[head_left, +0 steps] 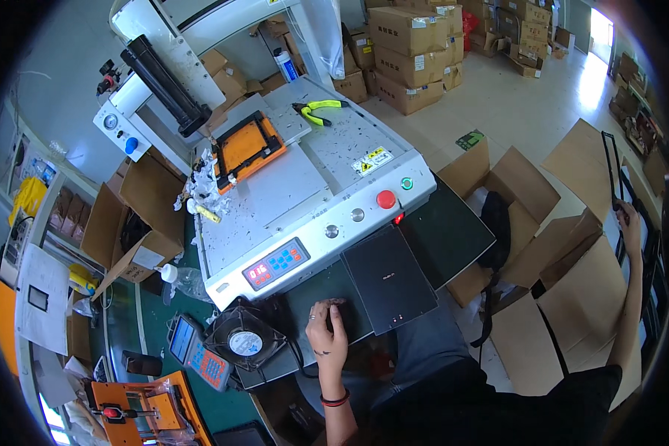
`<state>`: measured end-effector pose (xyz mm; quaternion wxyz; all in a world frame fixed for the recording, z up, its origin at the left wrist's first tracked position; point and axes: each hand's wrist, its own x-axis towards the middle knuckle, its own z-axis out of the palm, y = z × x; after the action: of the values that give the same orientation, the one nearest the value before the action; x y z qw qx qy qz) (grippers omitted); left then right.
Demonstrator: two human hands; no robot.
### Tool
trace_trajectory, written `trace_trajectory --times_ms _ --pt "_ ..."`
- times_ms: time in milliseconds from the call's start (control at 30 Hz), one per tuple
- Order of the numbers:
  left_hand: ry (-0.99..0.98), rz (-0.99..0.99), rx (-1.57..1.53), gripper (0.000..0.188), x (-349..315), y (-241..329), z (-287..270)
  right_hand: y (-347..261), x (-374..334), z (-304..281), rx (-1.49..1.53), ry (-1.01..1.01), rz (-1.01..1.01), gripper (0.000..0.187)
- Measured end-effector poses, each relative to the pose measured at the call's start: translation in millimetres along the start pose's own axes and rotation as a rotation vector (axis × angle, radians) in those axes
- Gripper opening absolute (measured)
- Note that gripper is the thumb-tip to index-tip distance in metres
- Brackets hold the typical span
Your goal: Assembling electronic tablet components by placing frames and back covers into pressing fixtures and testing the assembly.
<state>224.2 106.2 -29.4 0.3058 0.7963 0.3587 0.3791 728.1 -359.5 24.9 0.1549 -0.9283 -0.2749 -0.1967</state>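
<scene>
With twelve o'clock at the top of the view, the person's right hand (628, 221) reaches out to the right, near three o'clock, its fingers closed on the lower end of a slim black frame (609, 160). The frame extends from that hand toward half past eleven, so its long axis runs roughly twelve to six, leaning a little left at the top. An open cardboard box (598, 286) stands at about seven o'clock from this hand.

The left hand (325, 332) is well apart from the frame, which lies toward two o'clock from it; the right hand is plainly the nearer. The left fingers are loosely curled (whether anything sits beneath them, one cannot tell). A flat black panel (389, 279) lies just beside that hand, at two o'clock, its long axis running from eleven to five. A square fan (234, 325) sits at nine o'clock from the left hand. Toward eleven stands the white bench machine (297, 178), bearing an orange fixture (251, 146), with lime-handled cutters (318, 119) farther back.
</scene>
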Motion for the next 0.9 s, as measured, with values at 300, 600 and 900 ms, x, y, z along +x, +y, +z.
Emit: trace_trajectory --times_ms 300,600,900 --pt "0.003 -0.031 -0.012 0.015 0.5 2.3 -0.5 18.8 -2.6 9.4 0.020 0.047 -0.078 0.032" --pt "-0.006 0.098 0.044 0.012 0.2 4.4 1.7 19.5 2.2 13.6 0.090 -0.024 0.059 0.031" --pt "0.400 0.220 -0.110 0.017 50.0 36.6 -43.4 -14.5 9.4 -4.4 0.067 0.017 -0.087 0.027"
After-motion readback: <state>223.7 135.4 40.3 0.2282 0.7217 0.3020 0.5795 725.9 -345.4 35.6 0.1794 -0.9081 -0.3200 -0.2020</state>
